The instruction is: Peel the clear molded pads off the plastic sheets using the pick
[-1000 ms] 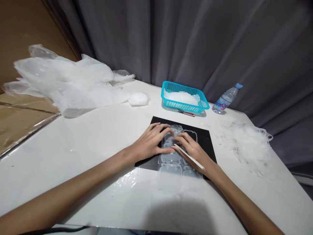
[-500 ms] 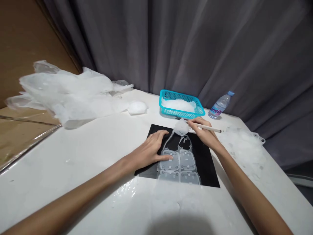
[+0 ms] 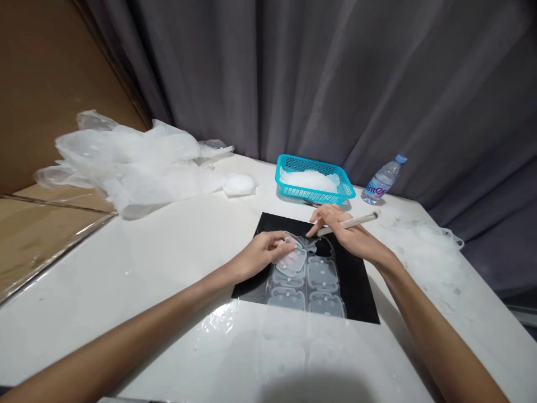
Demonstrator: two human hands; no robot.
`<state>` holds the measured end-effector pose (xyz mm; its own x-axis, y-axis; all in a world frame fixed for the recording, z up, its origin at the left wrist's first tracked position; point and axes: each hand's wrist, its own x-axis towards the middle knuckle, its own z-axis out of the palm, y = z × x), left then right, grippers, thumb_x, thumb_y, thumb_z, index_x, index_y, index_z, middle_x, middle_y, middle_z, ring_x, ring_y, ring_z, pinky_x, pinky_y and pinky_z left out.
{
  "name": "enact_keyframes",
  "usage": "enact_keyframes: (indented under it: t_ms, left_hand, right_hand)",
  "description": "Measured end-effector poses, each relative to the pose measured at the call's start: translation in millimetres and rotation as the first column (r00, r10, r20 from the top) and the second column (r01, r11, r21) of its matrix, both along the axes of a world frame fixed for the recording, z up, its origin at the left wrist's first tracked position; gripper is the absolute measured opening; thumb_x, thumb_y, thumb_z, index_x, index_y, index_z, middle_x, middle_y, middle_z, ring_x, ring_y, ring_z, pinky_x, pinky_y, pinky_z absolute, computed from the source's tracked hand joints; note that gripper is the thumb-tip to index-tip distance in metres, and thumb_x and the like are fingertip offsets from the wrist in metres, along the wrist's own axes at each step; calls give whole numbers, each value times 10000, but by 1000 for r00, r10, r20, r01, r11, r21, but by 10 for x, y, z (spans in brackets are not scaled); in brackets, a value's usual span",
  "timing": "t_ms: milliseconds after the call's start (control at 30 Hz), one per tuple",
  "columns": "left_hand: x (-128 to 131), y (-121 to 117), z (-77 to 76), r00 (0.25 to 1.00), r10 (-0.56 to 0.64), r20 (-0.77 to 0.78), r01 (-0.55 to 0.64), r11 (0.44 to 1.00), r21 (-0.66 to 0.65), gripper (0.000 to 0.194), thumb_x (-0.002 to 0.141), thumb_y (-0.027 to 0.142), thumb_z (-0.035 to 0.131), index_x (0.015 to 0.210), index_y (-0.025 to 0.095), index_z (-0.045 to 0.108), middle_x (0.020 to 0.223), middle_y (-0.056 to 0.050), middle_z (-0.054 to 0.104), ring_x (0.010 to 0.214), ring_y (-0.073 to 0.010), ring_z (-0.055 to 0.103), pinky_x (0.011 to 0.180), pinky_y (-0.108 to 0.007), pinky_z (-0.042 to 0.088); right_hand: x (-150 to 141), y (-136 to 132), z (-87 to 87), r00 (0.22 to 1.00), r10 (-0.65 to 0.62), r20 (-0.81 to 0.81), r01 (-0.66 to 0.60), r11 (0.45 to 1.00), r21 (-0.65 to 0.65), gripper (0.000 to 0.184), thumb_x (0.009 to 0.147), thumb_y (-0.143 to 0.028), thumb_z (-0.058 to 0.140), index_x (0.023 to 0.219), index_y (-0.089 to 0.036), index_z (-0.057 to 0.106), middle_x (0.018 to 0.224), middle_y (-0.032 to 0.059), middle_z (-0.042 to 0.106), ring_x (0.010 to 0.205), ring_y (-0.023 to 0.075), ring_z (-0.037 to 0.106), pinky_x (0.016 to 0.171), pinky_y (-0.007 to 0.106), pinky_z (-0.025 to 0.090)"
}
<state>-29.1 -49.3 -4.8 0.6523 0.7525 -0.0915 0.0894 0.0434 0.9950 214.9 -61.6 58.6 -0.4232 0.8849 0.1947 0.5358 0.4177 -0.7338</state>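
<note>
On a black board (image 3: 361, 291) lies a translucent moulded sheet (image 3: 322, 274) of several rounded-square parts joined by thin film. My left hand (image 3: 268, 252) pinches one clear rounded-square piece (image 3: 292, 263), raised at a tilt over the sheet's upper left. Whether that piece is still joined to the sheet I cannot make out. My right hand (image 3: 339, 226) is just above the sheet's top end and holds a white pen-like stick (image 3: 358, 219) lying across the palm. Its thumb and index finger reach toward the film near the open gap at the top.
Behind the board stands a turquoise basket (image 3: 316, 196) with white translucent pieces, a dark thin tool (image 3: 312, 204) by its front. A water bottle (image 3: 384, 180) is at right. Crumpled plastic bags (image 3: 138, 162) lie back left, film scraps (image 3: 428, 252) at right. A grey curtain (image 3: 302, 73) hangs behind.
My left hand has gone from lying flat on the sheet to pinching and lifting a clear piece. The crumpled film wad by my right hand is out of sight; that hand has moved slightly nearer.
</note>
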Motion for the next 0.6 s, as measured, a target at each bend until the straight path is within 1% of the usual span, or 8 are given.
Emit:
enact_keyframes:
  t_ms: [67,200,267,333,400,467,567,600]
  left_hand:
    - [-11,-28,3,1000,15,-10,-15,1000,-5,339,936,478,704,1079,173,667,951,-67,779,856,-213,724,769,-307,520]
    - [-16,-37,17,999,46,-8,-46,999,-16,320,924,452,722,1044,188,586,859,-36,765,795,-203,718,727,-297,515]
    - [-14,-33,24,998,55,-23,-54,998,22,303,939,453,704,978,189,559,875,-45,765,805,-201,716,724,-290,508]
    - [-8,-54,30,995,64,-75,-55,990,128,287,980,454,650,934,196,535,849,-34,747,779,-190,702,692,-273,496]
    - [4,-126,34,979,99,-180,-30,936,350,223,1040,403,561,947,201,537,779,-6,709,697,-168,672,632,-254,475]
    - [17,-254,38,950,140,-280,86,743,664,118,1065,243,470,1026,193,571,796,-20,712,691,-174,676,636,-269,496]
    - [20,-475,50,947,156,-282,243,231,942,285,996,5,404,1135,155,601,1074,-135,765,905,-226,741,814,-341,569]
    - [14,-527,58,955,138,-263,244,143,959,297,996,-8,402,1144,151,605,1157,-159,757,983,-237,744,868,-354,572]
  right_hand:
    - [-28,77,-125,997,-76,11,75,994,73,531,1102,-504,370,931,-206,774,1099,103,659,1139,263,580,1066,449,430]
    - [-192,97,-339,997,82,-12,-83,996,-18,299,1050,-393,539,990,-193,753,974,67,684,942,216,629,907,368,484]
    - [-260,81,-397,996,58,-68,-62,997,-46,218,990,-350,639,904,-187,757,898,42,705,855,191,630,828,324,475]
    - [-296,79,-434,994,1,-113,-12,996,-91,213,964,-348,668,863,-179,749,846,28,717,782,174,626,745,292,459]
    - [-309,95,-468,996,-67,-60,60,991,-120,245,982,-369,630,861,-182,732,812,19,720,734,167,625,691,275,440]
    - [-311,126,-511,983,-176,47,179,981,-77,252,1005,-366,582,870,-190,703,815,23,721,752,181,638,696,280,425]
    - [-291,190,-585,935,-336,116,333,942,38,221,1018,-323,540,880,-201,662,914,61,725,877,220,652,762,308,409]
    - [-272,216,-605,929,-351,118,347,936,54,213,1017,-311,536,878,-203,655,940,72,723,908,229,648,781,316,405]
